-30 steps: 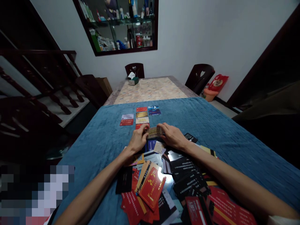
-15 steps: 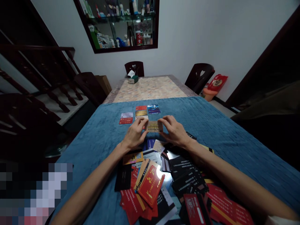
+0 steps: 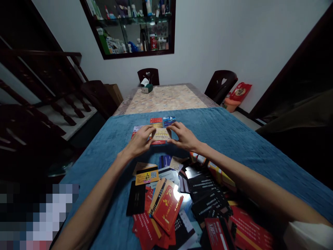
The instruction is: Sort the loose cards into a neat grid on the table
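Note:
Between my two hands is a pale gold plastic card (image 3: 161, 134), gripped at its short ends. My left hand (image 3: 142, 139) pinches the left end with thumb and fingers, and my right hand (image 3: 184, 137) pinches the right end. Just beyond and beneath it, laid-out cards show on the blue cloth: a red card (image 3: 156, 120), a blue card (image 3: 169, 120) and, under the held card, another red edge. More cards on the left are partly covered by my left hand. Nearer me spreads a loose heap with a red card (image 3: 168, 208) and several black cards (image 3: 205, 187).
A blue cloth (image 3: 104, 149) covers the near part of the table. Farther back stands a tissue box (image 3: 147, 88) on the patterned tabletop (image 3: 166, 99). Dark chairs (image 3: 221, 85) surround the table, and a yellow-and-red pack (image 3: 220, 173) lies by my right forearm.
Both hands have moved forward and slightly left with the gold card, bringing it over the laid-out cards. My right forearm no longer hides the yellow-and-red pack as much.

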`<state>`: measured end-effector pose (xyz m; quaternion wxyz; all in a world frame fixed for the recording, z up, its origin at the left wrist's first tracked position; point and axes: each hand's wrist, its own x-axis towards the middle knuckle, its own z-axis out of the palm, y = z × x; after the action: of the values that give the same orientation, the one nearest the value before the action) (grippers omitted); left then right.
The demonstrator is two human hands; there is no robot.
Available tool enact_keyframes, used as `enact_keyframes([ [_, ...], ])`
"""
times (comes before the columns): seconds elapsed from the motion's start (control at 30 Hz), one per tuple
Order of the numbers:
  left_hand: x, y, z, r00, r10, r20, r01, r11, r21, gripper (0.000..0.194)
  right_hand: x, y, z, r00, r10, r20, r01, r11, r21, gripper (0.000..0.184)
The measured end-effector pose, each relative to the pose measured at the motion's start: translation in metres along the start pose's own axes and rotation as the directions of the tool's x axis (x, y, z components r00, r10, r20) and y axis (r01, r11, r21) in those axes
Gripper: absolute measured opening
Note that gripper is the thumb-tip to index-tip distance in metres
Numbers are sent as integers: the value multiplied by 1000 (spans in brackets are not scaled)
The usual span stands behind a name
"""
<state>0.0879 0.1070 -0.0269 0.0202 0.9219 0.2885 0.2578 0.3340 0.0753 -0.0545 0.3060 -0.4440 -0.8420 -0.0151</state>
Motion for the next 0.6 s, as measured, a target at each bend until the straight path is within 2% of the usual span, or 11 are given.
enact_keyframes([
  [0.13,11,-21,1,993,-111,49,110,994,6,26,23,16,14,1000,20,2,-20,996,85,32],
  [0.3,21,-43,13,970,-217,106,215,976,29,25,42,30,29,997,40,59,-45,996,80,23],
  [0.6,28,-65,43,952,-269,150,264,963,50,24,45,48,58,982,133,134,-144,987,74,23],
])
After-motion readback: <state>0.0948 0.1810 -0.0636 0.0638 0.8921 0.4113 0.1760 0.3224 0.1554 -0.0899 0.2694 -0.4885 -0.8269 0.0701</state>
